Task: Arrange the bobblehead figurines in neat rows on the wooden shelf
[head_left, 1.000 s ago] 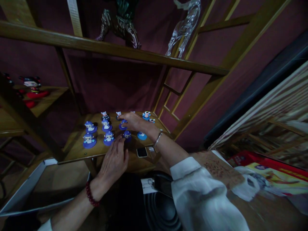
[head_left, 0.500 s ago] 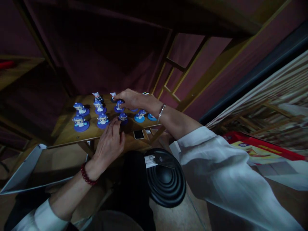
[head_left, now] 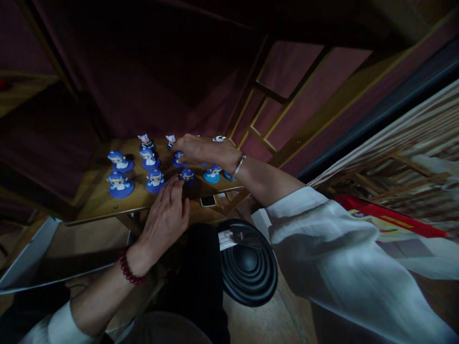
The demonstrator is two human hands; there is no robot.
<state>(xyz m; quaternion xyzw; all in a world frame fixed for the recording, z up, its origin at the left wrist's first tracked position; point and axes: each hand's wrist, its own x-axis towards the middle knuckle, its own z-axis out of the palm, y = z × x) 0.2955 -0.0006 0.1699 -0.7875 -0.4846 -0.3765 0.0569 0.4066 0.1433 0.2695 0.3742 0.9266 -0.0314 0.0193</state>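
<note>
Small figurines on round bases stand in rows on a wooden shelf [head_left: 95, 200]. My right hand [head_left: 195, 149] reaches over them from the right, its fingers bent down at a blue-haired figurine [head_left: 178, 158] in the middle row. A pale-haired figurine [head_left: 171, 141] is just beyond those fingertips, which are partly hidden. My left hand [head_left: 165, 215] rests at the shelf's front edge, fingers stretched out. Its fingertips lie between a front-row figurine on a purple base [head_left: 155, 181] and another blue-haired figurine [head_left: 187, 177]. A figurine on a light blue base [head_left: 212, 174] stands under my right wrist.
Below the shelf lie a phone-like dark rectangle [head_left: 208, 201] and an open box [head_left: 82, 248] at left. A ridged black round object [head_left: 247, 282] carries a black tag [head_left: 246, 237]. A red and yellow package [head_left: 390, 220] is at right. A wooden lattice panel [head_left: 267, 114] rises behind.
The view has shifted slightly. Both hands stay in nearly the same places among the figurines, and no figurine has plainly moved on the shelf.
</note>
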